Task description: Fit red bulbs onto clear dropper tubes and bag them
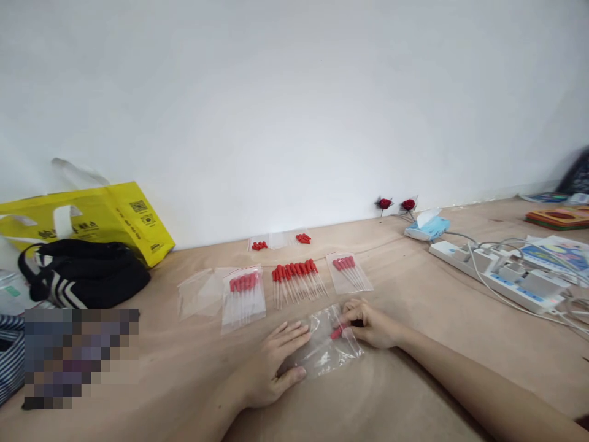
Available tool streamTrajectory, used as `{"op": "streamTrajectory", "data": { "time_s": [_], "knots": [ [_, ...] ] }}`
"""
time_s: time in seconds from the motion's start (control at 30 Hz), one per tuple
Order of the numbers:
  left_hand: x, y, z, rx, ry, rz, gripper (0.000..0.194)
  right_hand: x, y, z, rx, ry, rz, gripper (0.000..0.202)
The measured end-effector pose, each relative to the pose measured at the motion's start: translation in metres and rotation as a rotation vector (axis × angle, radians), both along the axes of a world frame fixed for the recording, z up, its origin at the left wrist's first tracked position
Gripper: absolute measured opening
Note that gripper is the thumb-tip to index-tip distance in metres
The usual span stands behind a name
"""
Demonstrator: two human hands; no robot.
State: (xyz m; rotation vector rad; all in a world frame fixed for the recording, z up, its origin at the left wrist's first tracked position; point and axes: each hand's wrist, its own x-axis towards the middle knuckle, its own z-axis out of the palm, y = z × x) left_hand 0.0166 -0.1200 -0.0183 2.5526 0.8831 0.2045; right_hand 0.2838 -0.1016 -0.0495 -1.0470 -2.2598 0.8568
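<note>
A clear plastic bag point(327, 362) lies flat between my hands, with a red-topped dropper point(338, 331) at it, its thin stem pointing left. My left hand point(276, 362) rests on the bag's left edge, fingers spread. At the bag's right side, the fingers of my right hand point(368, 322) are closed around its edge by the red top. Beyond my hands lies a row of several red-topped droppers point(297, 282). Bagged droppers lie left point(243, 301) and right point(348, 273) of that row. Flat clear bags point(197, 298) lie farther left.
Small red caps point(259, 245) on clear bags lie near the wall. A yellow bag point(110, 215) and black bag point(105, 273) stand at left. At right are a tissue pack point(427, 227), a power strip point(497, 279) with cables, and papers point(556, 255).
</note>
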Motion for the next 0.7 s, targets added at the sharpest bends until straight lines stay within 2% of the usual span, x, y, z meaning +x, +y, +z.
{"op": "streamTrajectory", "data": {
  "time_s": [0.1, 0.23, 0.4, 0.47, 0.57, 0.7],
  "knots": [
    [0.000, 0.001, 0.001, -0.001, 0.017, -0.044, 0.049, 0.000, -0.002, 0.001, -0.007, -0.038, 0.034, 0.029],
    [-0.001, 0.001, -0.001, 0.013, 0.045, -0.052, 0.046, -0.002, -0.004, -0.001, -0.055, -0.022, -0.021, 0.027],
    [0.001, 0.001, -0.003, 0.033, 0.039, -0.033, 0.047, 0.011, 0.013, 0.000, -0.228, 0.125, 0.114, 0.029],
    [0.001, 0.001, -0.003, 0.045, 0.020, -0.023, 0.046, 0.014, 0.030, 0.002, -0.281, 0.185, -0.035, 0.027],
    [-0.002, 0.000, -0.005, 0.095, -0.044, 0.005, 0.040, 0.003, 0.063, 0.003, -0.198, 0.211, -0.428, 0.019],
    [-0.008, -0.003, -0.008, 0.139, -0.172, 0.041, 0.030, -0.030, 0.103, 0.001, -0.121, 0.191, -0.642, 0.011]
  ]
}}
